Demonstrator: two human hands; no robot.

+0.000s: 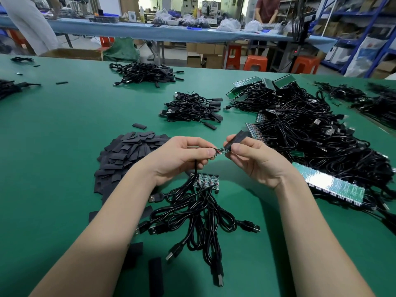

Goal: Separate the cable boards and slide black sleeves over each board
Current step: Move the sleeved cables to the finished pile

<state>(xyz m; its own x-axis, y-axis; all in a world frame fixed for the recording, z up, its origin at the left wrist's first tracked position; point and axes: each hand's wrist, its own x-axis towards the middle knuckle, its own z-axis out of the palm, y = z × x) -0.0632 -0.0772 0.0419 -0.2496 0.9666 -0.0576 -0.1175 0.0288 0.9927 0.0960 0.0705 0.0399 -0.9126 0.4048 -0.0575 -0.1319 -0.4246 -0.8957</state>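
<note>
A green table [64, 129] fills the near view, and past its far edge stands a long bench with a blue top [132, 30], strewn with clear plastic bags [228, 24] of dark parts. Under and before that bench sit orange stools [256, 63] and brown cardboard boxes [201, 54], with a green sack [122, 49] slumped beside them. Blue metal shelving [353, 28] lines the right wall, while one person in light clothes [30, 22] stands at the far left and another in a dark red shirt [267, 9] works at the bench (only the torso shows).
</note>
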